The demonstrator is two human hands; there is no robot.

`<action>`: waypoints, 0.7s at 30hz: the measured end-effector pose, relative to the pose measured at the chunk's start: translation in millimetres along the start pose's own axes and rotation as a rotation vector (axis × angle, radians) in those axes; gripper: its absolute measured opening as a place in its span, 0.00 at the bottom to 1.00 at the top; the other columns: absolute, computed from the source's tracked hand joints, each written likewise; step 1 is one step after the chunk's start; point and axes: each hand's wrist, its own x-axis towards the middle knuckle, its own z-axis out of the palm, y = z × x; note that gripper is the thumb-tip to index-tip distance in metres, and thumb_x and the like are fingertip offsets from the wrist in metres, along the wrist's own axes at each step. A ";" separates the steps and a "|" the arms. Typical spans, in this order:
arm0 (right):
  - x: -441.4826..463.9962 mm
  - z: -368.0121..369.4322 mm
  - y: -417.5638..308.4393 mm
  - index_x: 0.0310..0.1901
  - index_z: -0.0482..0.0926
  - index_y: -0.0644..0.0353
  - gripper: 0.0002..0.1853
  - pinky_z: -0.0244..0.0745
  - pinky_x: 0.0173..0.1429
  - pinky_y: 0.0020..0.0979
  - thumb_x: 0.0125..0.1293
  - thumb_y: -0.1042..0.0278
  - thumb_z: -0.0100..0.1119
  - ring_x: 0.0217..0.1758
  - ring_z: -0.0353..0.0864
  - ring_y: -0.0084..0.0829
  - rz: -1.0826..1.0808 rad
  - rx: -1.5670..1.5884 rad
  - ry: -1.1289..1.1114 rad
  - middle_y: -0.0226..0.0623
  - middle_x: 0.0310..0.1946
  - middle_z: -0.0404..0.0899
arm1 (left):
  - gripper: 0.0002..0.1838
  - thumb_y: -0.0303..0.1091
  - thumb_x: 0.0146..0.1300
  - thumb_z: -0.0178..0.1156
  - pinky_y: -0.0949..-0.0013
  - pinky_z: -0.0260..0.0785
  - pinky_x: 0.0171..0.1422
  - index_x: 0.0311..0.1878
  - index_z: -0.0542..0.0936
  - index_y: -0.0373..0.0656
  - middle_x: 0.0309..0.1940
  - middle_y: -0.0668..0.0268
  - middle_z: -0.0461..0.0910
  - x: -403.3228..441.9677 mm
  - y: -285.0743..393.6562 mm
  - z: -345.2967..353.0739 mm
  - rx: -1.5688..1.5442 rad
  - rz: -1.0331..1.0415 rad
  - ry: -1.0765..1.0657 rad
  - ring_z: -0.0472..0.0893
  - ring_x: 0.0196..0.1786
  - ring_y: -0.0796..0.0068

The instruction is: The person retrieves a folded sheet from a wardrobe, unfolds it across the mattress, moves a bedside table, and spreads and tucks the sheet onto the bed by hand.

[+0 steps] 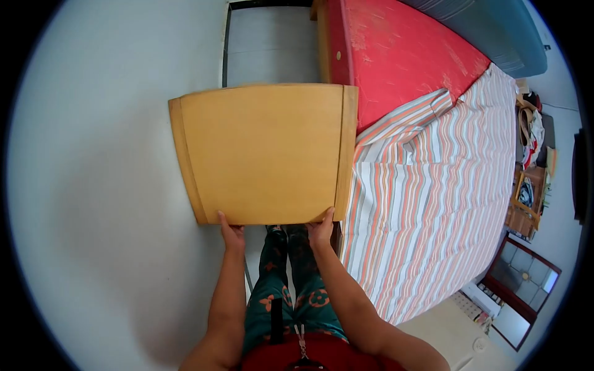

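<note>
A light-brown wooden panel (pixel 263 154) with a slightly curved far edge fills the centre of the view. At its near edge, towards the left corner, my left hand (pixel 232 234) grips it with the thumb on top. My right hand (pixel 321 229) grips the same edge near the right corner, thumb also on top. The fingers of both hands are hidden beneath the panel. Its right side lies beside the bed, against or close to the striped sheet (pixel 427 191); whether they touch is unclear.
A bare red mattress (pixel 402 55) shows beyond the sheet, with a blue-grey padded piece (pixel 489 31) behind it. The white wall (pixel 99 154) runs along the left. Grey floor (pixel 269 46) lies past the panel. A wooden chair (pixel 526 204) and a mirror (pixel 523 278) stand far right.
</note>
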 end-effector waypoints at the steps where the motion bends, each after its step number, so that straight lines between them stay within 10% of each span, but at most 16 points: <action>1: 1.8 -0.2 2.1 0.63 0.58 0.59 0.42 0.67 0.58 0.52 0.61 0.30 0.46 0.60 0.68 0.48 0.005 0.008 0.028 0.46 0.58 0.64 | 0.23 0.63 0.62 0.50 0.75 0.57 0.23 0.40 0.72 0.51 0.23 0.73 0.71 -1.4 1.7 1.4 -0.008 -0.007 -0.005 0.69 0.23 0.80; 21: 10.8 -38.7 19.8 0.64 0.59 0.53 0.40 0.61 0.63 0.43 0.62 0.26 0.36 0.61 0.66 0.38 0.080 0.043 -0.147 0.38 0.59 0.66 | 0.32 0.72 0.60 0.39 0.71 0.56 0.29 0.44 0.72 0.52 0.27 0.73 0.73 -4.1 -13.9 -22.8 -0.001 -0.071 -0.040 0.69 0.28 0.75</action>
